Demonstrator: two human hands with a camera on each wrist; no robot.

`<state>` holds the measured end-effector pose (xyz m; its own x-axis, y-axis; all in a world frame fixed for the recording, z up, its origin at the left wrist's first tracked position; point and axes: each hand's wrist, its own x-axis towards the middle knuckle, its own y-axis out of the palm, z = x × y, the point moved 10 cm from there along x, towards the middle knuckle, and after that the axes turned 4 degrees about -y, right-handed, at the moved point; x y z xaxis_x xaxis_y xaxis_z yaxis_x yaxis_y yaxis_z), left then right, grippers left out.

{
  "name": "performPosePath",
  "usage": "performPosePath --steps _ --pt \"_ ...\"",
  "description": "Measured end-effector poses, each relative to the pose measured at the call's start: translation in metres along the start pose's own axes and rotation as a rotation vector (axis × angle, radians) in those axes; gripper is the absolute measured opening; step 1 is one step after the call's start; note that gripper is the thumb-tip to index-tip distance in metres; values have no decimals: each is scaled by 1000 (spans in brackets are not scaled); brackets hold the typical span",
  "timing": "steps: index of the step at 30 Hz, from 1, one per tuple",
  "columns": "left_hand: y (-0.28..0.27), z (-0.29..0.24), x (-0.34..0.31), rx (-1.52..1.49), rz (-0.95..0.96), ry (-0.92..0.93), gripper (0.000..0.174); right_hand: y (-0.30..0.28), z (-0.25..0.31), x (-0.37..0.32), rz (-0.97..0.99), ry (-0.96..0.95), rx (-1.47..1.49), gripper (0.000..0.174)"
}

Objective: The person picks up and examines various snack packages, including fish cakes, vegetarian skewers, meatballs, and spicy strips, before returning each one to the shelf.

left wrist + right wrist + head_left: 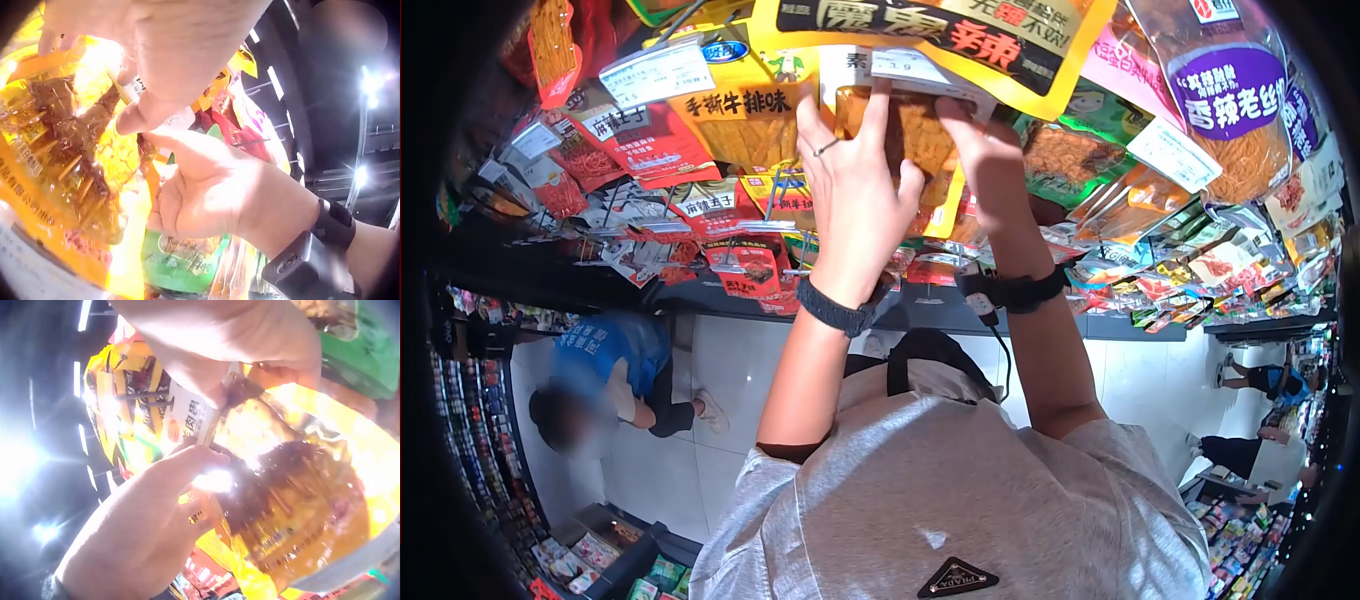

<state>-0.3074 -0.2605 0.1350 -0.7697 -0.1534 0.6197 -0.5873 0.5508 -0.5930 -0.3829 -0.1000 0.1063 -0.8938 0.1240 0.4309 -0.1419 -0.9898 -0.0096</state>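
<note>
Between the hands hangs a yellow-orange snack pouch (925, 135) with a clear window; sticks and dark brown pieces show through it in both wrist views. My left hand (852, 195), with a ring on one finger, grips the pouch's left side. On the other side, my right hand (990, 165) holds its edge, fingers curled behind in the left wrist view. Both thumbs come close together at the pouch's top, beside a white label (187, 415). A larger yellow pouch (945, 45) hangs in front, above the hands, and overlaps the right fingertips.
Hanging snack packs crowd the rack, among them a red pouch (640, 140) on the left and a green pouch (1080, 150) on the right. Price tags (1175, 155) stick out from it. A person in blue (615, 355) crouches on the floor behind at left.
</note>
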Motion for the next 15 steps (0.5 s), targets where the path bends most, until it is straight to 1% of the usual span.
performPosePath --steps 2,3,4,5,6,7,8,9,10,11,13,14,15 --pt "4 2 -18 88 25 -21 70 -7 -58 -24 129 439 -232 31" --pt "8 5 -28 27 55 -41 77 -7 -60 -27 150 299 -172 38" --pt "10 5 -38 30 71 -36 77 -6 -67 -37 126 268 -52 38" --pt "17 6 -48 53 121 -42 76 -13 -80 -44 131 198 -144 39" --pt "23 7 -59 77 170 -48 75 -15 -80 -49 137 127 -236 41" --pt "29 9 -70 66 202 -46 73 -19 -86 -57 128 135 -234 41" --pt "33 9 -77 66 211 -41 73 -21 -83 -69 119 47 -237 45" --pt "43 10 -86 106 279 -49 72 -23 -72 -81 112 -39 -240 51" --pt "52 12 -95 146 348 -58 71 -27 -62 -89 104 -31 -240 51" --pt "58 14 -102 149 374 -50 76 -28 -47 -95 131 -62 -257 55" --pt "64 16 -111 146 387 -43 77 -32 -24 -111 163 -139 -245 63" --pt "66 17 -115 142 394 -43 78 -39 -19 -118 158 -138 -244 63" --pt "69 19 -117 150 410 -49 83 -44 -18 -123 176 -98 -229 61"
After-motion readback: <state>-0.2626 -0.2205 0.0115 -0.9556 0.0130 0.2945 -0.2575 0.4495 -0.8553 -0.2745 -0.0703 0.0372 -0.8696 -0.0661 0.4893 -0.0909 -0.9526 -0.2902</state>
